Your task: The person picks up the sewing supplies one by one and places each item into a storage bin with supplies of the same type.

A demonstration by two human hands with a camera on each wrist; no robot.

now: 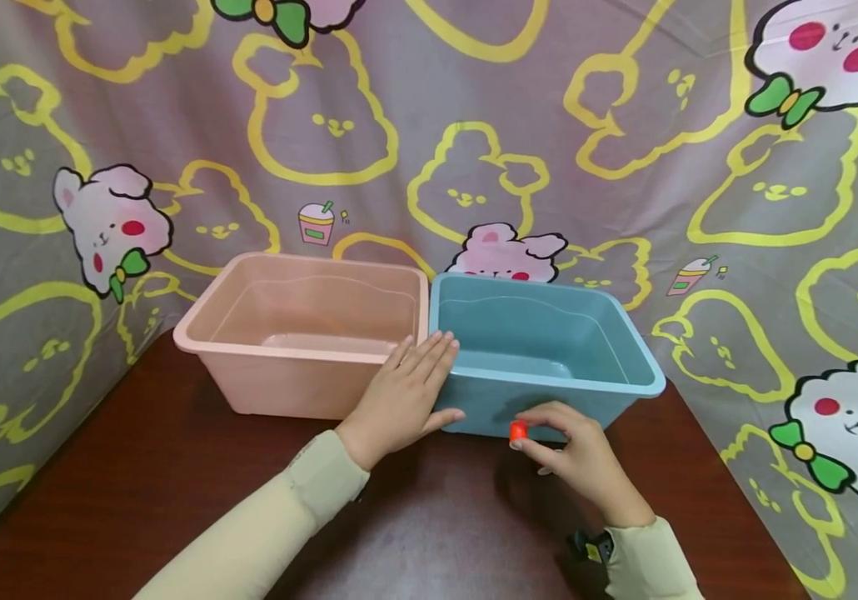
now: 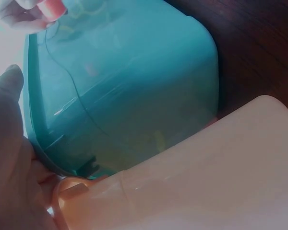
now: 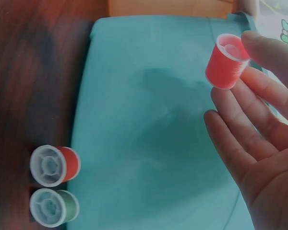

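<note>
Between thumb and fingers, my right hand pinches a small red thread spool in front of the blue bin's near wall. The right wrist view shows that spool with pale end rims. My left hand lies with straight fingers over the near rims where the pink bin and the blue bin meet. Its thumb points right, across the blue wall. On the table beside the blue bin, the right wrist view shows an orange-red spool and a pale green spool lying on their sides.
Both bins stand side by side at the back of the dark brown table. A grey curtain with yellow cartoon outlines hangs behind and along both sides. A small black device sits at the right wrist.
</note>
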